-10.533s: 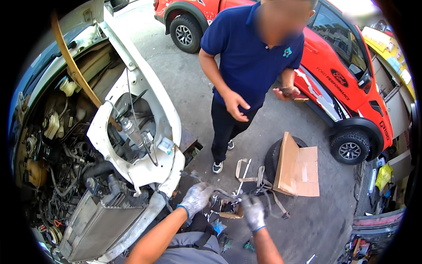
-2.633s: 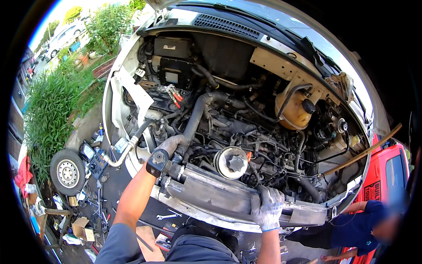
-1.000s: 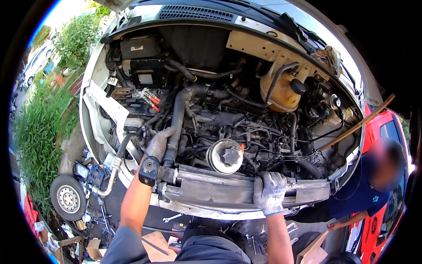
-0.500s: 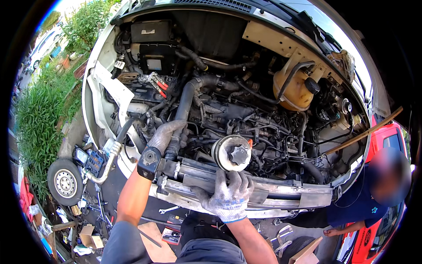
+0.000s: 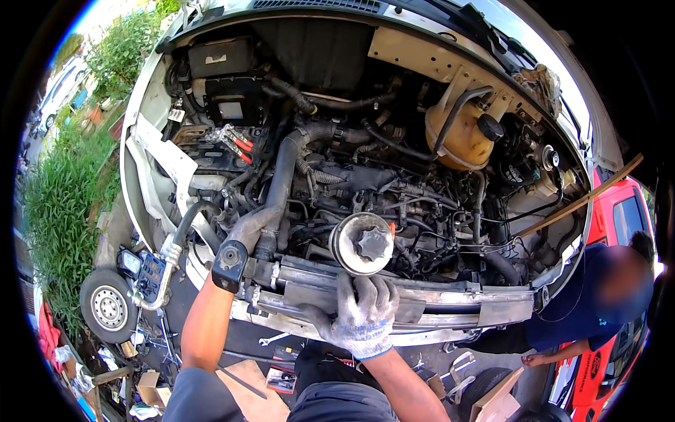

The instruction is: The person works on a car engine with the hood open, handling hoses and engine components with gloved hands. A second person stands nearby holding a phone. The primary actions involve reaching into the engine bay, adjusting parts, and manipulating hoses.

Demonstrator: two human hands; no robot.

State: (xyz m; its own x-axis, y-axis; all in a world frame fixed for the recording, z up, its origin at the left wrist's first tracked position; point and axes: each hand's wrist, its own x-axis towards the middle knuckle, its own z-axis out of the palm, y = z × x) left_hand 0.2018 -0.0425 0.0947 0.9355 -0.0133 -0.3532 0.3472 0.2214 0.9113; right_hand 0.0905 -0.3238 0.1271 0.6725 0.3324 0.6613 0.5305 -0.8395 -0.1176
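Observation:
In a grey work glove, my left hand (image 5: 252,229) closes around the lower part of a thick black hose (image 5: 286,165) at the engine's front left. Its fingertips are mostly hidden by the hose. A black device (image 5: 229,266) is strapped to that wrist. My right hand (image 5: 365,320), in a pale grey glove, grips the metal front crossbar (image 5: 450,302). Its fingers curl over the top edge and its thumb lies apart to the left. Just beyond those fingers stands a round whitish reservoir (image 5: 344,257) with a black lobed cap (image 5: 373,244).
Red-handled pliers (image 5: 238,145) lie at the bay's left. A yellowed tank (image 5: 460,133) sits at the back right, near a long wooden stick (image 5: 583,197). A person (image 5: 590,302) is at the right by a red vehicle. A wheel (image 5: 109,306), tools and cardboard lie on the ground.
The whole view has shifted slightly, so the engine bay appears a little further left. My left hand seems slightly lower on the hose; my right hand keeps its place on the crossbar.

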